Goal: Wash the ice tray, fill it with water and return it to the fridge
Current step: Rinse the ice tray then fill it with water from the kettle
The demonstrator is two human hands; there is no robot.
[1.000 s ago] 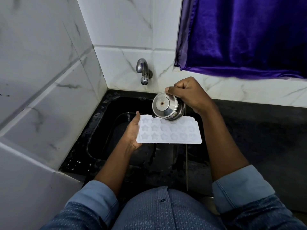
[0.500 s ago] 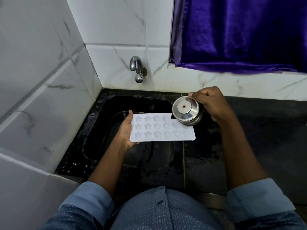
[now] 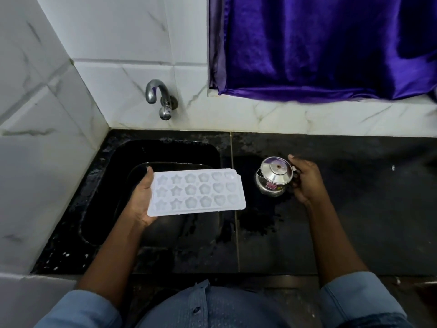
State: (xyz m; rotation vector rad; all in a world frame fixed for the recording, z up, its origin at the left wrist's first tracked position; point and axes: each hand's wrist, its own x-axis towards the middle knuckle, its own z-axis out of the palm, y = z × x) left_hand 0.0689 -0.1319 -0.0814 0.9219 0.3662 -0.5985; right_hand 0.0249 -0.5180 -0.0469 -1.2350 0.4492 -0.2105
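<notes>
A white ice tray (image 3: 197, 191) with star, flower and heart shaped cells is held level over the black sink (image 3: 165, 152). My left hand (image 3: 142, 200) grips its left end, thumb on the top edge. To the right, a small steel jug (image 3: 274, 177) with a lid stands upright on the wet black counter (image 3: 354, 197). My right hand (image 3: 305, 179) is wrapped around its handle side. Whether the cells hold water cannot be told.
A chrome tap (image 3: 159, 98) sticks out of the white marble-tiled wall above the sink, no water running. A tiled wall closes the left side. A purple curtain (image 3: 319, 48) hangs at the back right. The counter runs on to the right.
My right hand moved the jug from above the tray, rightward and down, and it now stands on the counter. The tray stayed level in my left hand.
</notes>
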